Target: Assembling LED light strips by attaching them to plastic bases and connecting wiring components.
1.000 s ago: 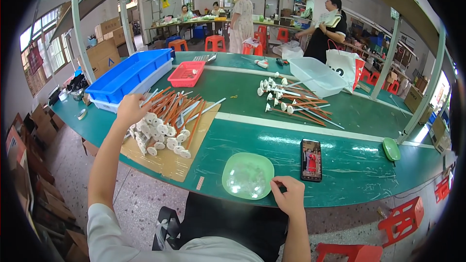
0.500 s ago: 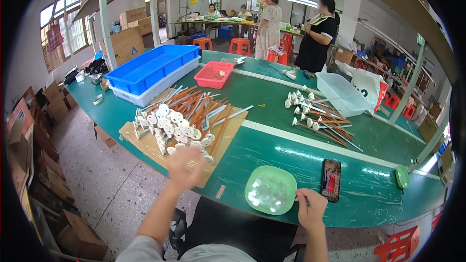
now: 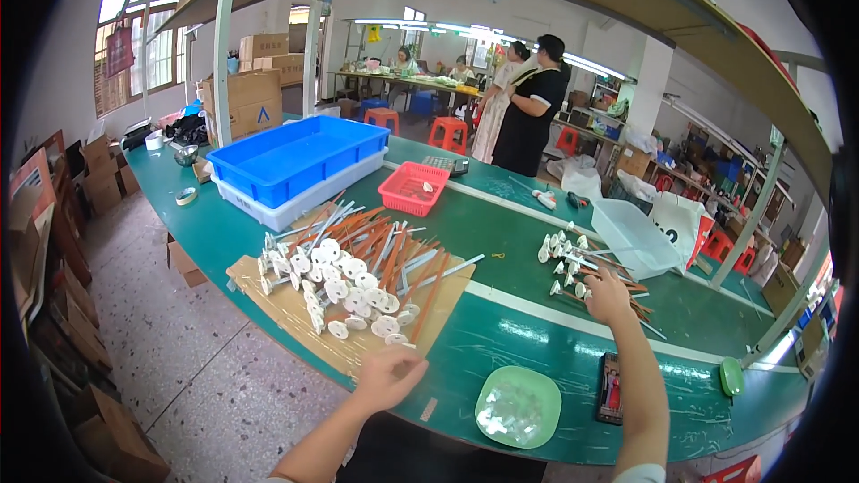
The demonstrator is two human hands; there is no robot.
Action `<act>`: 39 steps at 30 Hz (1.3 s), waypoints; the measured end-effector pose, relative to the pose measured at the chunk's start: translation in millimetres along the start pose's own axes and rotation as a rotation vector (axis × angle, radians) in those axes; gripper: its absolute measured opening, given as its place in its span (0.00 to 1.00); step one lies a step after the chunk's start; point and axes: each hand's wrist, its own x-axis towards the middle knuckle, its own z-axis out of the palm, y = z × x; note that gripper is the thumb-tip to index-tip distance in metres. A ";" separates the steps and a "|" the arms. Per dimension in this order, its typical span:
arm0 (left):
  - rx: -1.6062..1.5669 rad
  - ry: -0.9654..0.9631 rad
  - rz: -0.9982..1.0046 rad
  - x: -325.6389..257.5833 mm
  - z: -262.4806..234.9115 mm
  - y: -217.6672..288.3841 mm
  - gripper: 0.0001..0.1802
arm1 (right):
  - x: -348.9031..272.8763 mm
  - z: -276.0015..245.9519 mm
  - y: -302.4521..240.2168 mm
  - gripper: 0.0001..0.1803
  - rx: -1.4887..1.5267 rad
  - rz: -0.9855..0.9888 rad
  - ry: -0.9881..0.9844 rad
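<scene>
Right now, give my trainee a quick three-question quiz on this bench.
1. True or false: the right hand reaches over the far pile of white-headed sticks.
2. The left hand is nearest to: A) the blue bin, B) the cardboard sheet edge, C) the red basket.
3. What lies between the two forearms at the near table edge?

Key: 1 true; 2 B; 3 a green plate of small clear parts.

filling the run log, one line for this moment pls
left hand: at cardboard edge, by white pegs | right hand: reaching far pegs | green dish: between arms
</scene>
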 end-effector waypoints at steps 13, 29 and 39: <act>-0.048 -0.060 -0.023 8.4 0.5 -5.3 0.03 | 20.4 68.1 0.6 0.21 0.121 0.422 -0.149; 0.018 -0.070 -0.119 6.0 2.8 -6.4 0.05 | -3.2 47.9 0.2 0.16 0.064 0.250 -0.104; 0.032 -0.061 -0.173 1.0 6.2 -6.0 0.05 | -18.4 52.9 14.2 0.16 0.021 0.503 -0.247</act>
